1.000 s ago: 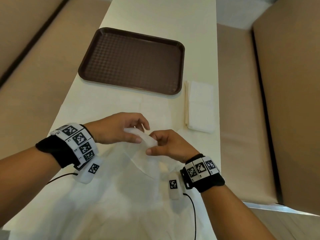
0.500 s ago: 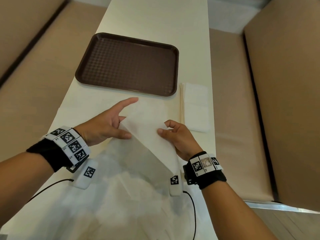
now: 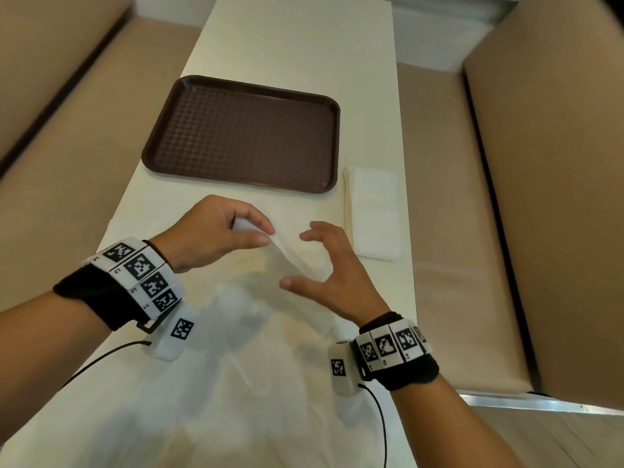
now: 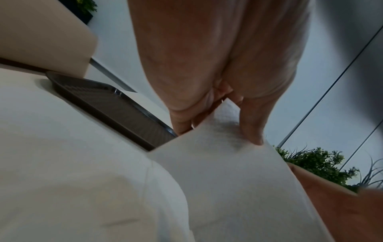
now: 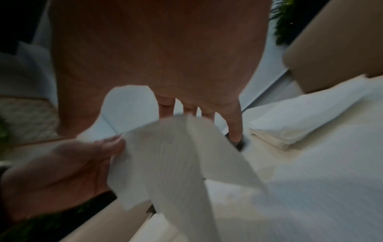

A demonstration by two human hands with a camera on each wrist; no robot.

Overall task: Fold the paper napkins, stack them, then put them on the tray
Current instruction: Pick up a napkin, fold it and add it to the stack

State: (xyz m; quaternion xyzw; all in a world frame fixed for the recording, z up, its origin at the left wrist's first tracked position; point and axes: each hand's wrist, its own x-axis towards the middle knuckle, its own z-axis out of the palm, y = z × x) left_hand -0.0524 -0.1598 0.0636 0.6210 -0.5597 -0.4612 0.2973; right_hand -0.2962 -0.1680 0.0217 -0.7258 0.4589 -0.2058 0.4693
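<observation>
My left hand (image 3: 266,233) pinches the top edge of a thin white napkin (image 3: 293,260) between thumb and fingers and holds it lifted over the table; the left wrist view shows the same pinch on the napkin (image 4: 217,163). My right hand (image 3: 296,260) hovers just right of it with thumb and fingers spread, the sheet running between them ungripped. From the right wrist, the straight fingers (image 5: 234,124) stand behind the hanging napkin (image 5: 170,155). The brown tray (image 3: 243,136) lies bare beyond the hands. A folded napkin stack (image 3: 373,211) sits right of the tray.
Loose unfolded napkins (image 3: 236,366) cover the near end of the long cream table (image 3: 297,45). Tan bench seats (image 3: 456,231) run along both sides. Wrist-band cables hang near the table's front. Green plants (image 4: 317,162) stand in the background.
My right hand has let go of the napkin and spread its fingers. My left hand, whose forefinger was stretched out, now pinches the napkin's upper edge.
</observation>
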